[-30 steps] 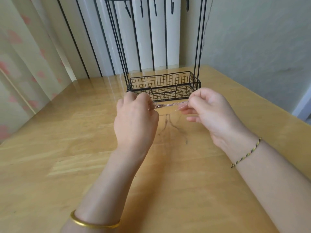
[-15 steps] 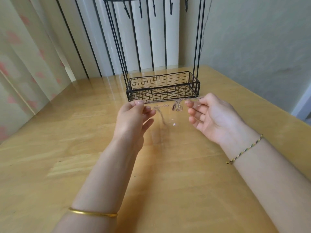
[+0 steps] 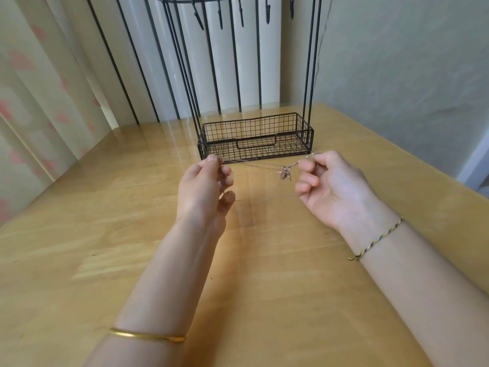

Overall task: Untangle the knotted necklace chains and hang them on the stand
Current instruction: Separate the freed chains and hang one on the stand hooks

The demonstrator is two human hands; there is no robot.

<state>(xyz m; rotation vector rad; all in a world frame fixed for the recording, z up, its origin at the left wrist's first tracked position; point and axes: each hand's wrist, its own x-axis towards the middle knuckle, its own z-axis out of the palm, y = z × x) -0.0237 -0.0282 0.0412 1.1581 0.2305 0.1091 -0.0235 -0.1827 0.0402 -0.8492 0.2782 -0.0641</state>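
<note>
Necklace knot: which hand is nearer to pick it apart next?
Right, probably. The knot hangs just beside the right hand, whose fingers pinch the chains close to it. The left hand pinches them at the far end, well away from the knot.

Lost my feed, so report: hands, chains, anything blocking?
Left hand and right hand both pinching chains, stretched between them. Knot unresolved, near right hand. Stand just beyond, nothing between.

Glossy wooden bench (image 3: 132,260) fills the view — pale curtain (image 3: 31,102) with pink blotches (shapes blurred) on the left, plain greenish wall (image 3: 397,62) on the right.
</note>
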